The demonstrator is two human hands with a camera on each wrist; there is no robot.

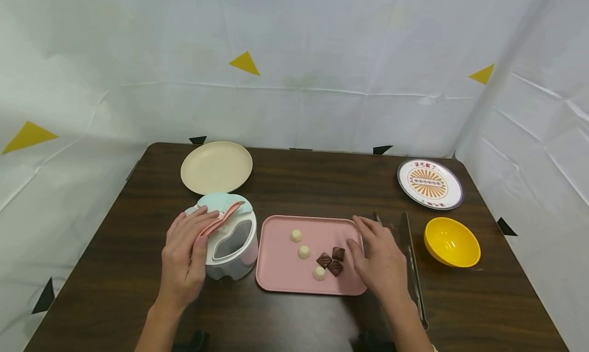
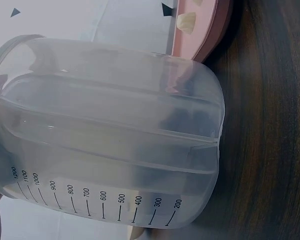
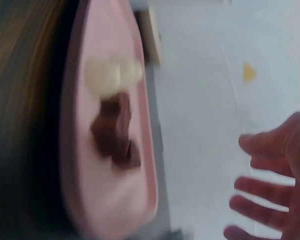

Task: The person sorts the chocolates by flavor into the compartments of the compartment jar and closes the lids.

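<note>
A clear multi-section container (image 1: 239, 257) with a measuring scale (image 2: 103, 200) stands left of centre. Its white top has an opening and a pale blue lid flap (image 1: 218, 201). With thumb and fingers my left hand (image 1: 186, 247) pinches the raised pink lid flap (image 1: 224, 220) on that top. My right hand (image 1: 379, 257) hovers by the right edge of a pink tray (image 1: 280, 278), its fingers spread and holding nothing. On the tray lie several brown chocolates (image 1: 336, 268) and white chocolates (image 1: 303, 252). The right wrist view is blurred.
Right of the tray lie metal tongs (image 1: 414, 275), partly behind my right hand. Further right are a yellow bowl (image 1: 452, 243) and a patterned plate (image 1: 430, 184). A cream plate (image 1: 216, 167) lies behind the container. White sheeting (image 1: 303, 107) surrounds the dark table (image 1: 294, 316).
</note>
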